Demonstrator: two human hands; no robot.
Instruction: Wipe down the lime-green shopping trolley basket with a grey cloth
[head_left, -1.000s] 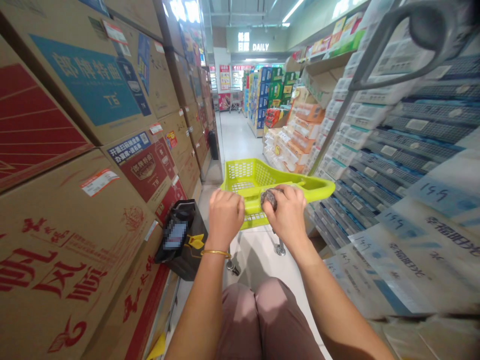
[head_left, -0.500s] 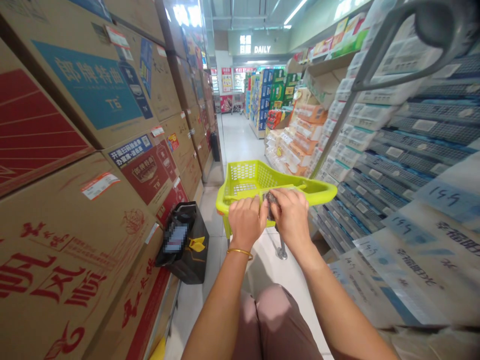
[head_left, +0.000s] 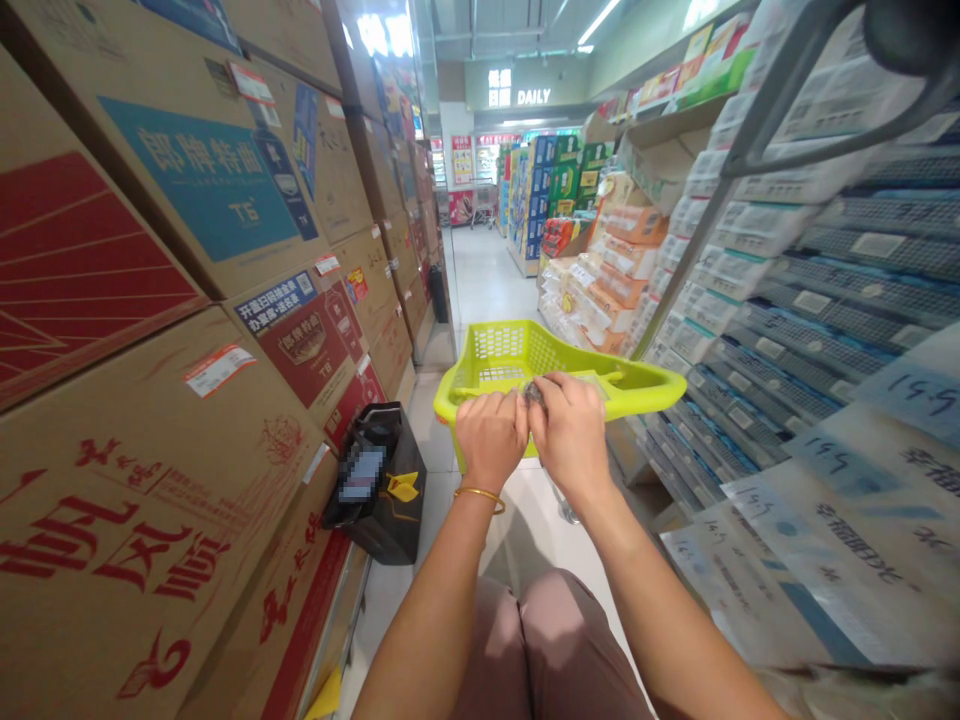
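Your left hand [head_left: 491, 435] has slid in beside your right hand [head_left: 570, 430], so both can help. Your right grip holds the small gray lump [head_left: 534, 393] over the near edge of the green cart [head_left: 645, 388]; your left grip is narrow, but I can't tell around what.

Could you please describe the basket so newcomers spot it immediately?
Find the cardboard boxes stacked at left. To their right, the left hand and right hand hold the near edge of the basket: bright yellow-green and perforated, unlike the boxes.
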